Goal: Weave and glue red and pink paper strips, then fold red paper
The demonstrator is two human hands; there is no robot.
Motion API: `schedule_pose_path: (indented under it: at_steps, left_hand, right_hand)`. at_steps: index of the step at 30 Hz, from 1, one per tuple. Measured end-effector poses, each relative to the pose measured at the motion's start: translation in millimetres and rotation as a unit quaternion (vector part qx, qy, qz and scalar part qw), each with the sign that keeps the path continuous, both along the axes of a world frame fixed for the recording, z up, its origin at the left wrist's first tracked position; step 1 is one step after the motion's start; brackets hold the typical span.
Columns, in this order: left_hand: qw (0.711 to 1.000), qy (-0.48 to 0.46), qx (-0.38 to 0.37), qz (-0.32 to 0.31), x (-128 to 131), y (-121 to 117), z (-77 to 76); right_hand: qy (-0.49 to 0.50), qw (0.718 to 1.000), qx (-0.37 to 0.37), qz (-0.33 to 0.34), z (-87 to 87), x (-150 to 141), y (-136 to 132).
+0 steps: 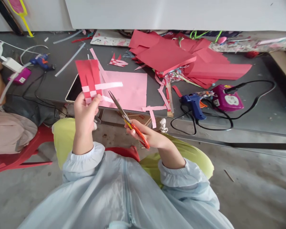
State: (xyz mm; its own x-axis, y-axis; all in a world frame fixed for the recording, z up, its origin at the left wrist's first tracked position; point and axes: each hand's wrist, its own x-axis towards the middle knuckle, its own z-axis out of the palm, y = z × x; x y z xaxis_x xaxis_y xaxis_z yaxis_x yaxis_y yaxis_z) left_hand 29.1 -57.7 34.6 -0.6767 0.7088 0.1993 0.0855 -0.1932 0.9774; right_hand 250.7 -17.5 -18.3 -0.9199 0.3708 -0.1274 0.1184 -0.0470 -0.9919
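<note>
Left fingers [95,101] clamped on woven red paper [92,74] over bench [257,111] edge, long axis near upright in view; right fingers [136,125] wrapped round scissors [121,110], tips up-left toward pale strip [111,85]

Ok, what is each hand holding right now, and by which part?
The left hand holds the red paper piece by its lower, woven end; the right hand holds the scissors by their orange handles.

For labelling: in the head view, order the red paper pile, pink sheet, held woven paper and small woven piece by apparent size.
Red paper pile
Pink sheet
Held woven paper, perhaps enlarged by nearness
Small woven piece
</note>
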Motion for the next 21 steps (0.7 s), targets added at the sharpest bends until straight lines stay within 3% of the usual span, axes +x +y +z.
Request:
schedule_pose_path:
  at_steps: [3,6,8,21]
  left_hand:
    - [0.996,0.081,-0.002,0.034,-11,-5,-5.7]
    - [0.971,0.212,-0.009,0.108,-15,-11,-7.9]
    - [0.963,0.237,-0.028,0.128,-15,-13,-8.1]
    - [0.996,0.063,0.028,0.061,-12,-6,-18.5]
  right_hand:
    - [0.017,1.000,-0.012,0.001,0.9,0,-1]
    - [0.037,0.999,-0.025,0.000,-0.5,-1,-2]
    - [0.043,0.998,-0.035,0.000,-2.5,-1,-2]
    - [0.047,0.991,-0.120,-0.046,-2.8,-4,-2]
